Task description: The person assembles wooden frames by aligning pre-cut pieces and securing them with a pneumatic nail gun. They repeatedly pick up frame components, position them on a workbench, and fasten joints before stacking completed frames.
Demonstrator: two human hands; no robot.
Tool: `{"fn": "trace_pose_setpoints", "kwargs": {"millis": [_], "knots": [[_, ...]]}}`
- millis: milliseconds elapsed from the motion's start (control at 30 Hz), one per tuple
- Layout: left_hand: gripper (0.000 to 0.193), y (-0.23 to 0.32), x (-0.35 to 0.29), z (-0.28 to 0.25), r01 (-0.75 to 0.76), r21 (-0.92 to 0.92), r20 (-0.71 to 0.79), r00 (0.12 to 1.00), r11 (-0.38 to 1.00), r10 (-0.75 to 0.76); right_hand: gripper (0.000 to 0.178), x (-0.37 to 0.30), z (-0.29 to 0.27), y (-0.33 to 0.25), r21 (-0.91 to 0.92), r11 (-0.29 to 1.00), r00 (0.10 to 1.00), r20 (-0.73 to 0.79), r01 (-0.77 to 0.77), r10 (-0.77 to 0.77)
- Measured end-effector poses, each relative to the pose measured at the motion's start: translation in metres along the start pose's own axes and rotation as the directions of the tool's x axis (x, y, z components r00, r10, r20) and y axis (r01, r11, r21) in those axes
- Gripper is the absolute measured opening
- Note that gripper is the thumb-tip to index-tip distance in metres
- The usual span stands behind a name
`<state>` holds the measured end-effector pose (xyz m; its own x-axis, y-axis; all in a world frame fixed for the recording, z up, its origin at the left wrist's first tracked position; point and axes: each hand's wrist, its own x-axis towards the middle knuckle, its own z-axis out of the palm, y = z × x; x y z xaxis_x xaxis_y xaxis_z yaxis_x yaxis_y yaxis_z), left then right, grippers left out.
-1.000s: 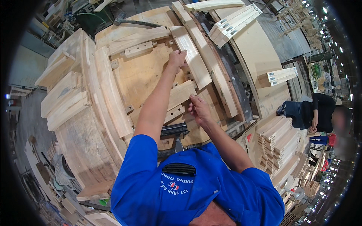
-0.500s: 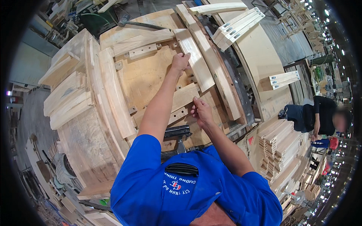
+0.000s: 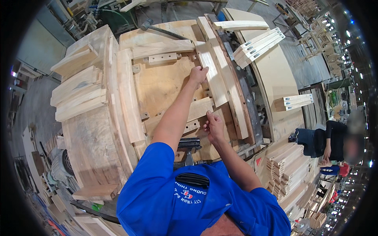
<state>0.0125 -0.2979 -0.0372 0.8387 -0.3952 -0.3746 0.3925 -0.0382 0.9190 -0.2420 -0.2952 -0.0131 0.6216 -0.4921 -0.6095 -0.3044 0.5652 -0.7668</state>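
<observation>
My left hand [image 3: 199, 74] is closed at the inner edge of a pale wooden board [image 3: 213, 78], the right side of a four-piece wooden frame. Close to the right end of the frame's near rail [image 3: 199, 109] is my right hand [image 3: 214, 125], thumb and forefinger pinched together and the other fingers curled. Whatever lies in that pinch is too small to make out. A far rail [image 3: 163, 48] and a left side piece [image 3: 128, 94] complete the outline on a plywood panel [image 3: 161, 88]. Small drilled wooden blocks, such as the far block [image 3: 162, 58], sit along the inside.
A hammer [image 3: 147, 24] lies beyond the far rail. Below the near rail is a black metal clamp part [image 3: 189, 143]. Board stacks [image 3: 78, 94] lie at left; bundled pieces [image 3: 258, 48] rest at right. A person [image 3: 334, 139] stands beyond stacked wood [image 3: 289, 165].
The whole view has shifted, so the bench appears lower and farther right. Both hands keep about the same places against the frame pieces.
</observation>
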Motion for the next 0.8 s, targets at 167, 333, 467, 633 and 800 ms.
{"fn": "trace_pose_setpoints", "kwargs": {"millis": [167, 333, 467, 633, 800], "knots": [[0.033, -0.002, -0.004, -0.004, -0.017, -0.023, -0.024, 1.0, 1.0, 0.017, 0.035, -0.003, 0.001, 0.001, -0.04, 0.998, 0.999, 0.017, 0.041, -0.04], [0.036, 0.015, -0.028, -0.019, 0.014, 0.23, -0.097, 0.995, 0.973, 0.009, 0.036, -0.003, 0.005, 0.002, -0.037, 0.998, 0.999, 0.02, 0.043, -0.043], [0.036, 0.012, -0.08, -0.049, -0.182, 0.475, -0.181, 0.937, 0.861, 0.298, 0.035, -0.011, 0.012, 0.001, -0.037, 0.999, 0.999, 0.017, 0.037, -0.037], [0.034, 0.004, -0.168, -0.07, -0.158, 0.795, -0.038, 0.951, 0.585, 0.307, 0.032, -0.019, -0.011, 0.01, -0.017, 0.996, 0.995, 0.031, 0.09, -0.09], [0.026, -0.02, -0.217, -0.089, -0.305, 0.815, 0.021, 0.866, 0.494, 0.5, 0.032, -0.04, 0.002, 0.016, -0.056, 0.986, 0.976, 0.16, 0.156, -0.145]]}}
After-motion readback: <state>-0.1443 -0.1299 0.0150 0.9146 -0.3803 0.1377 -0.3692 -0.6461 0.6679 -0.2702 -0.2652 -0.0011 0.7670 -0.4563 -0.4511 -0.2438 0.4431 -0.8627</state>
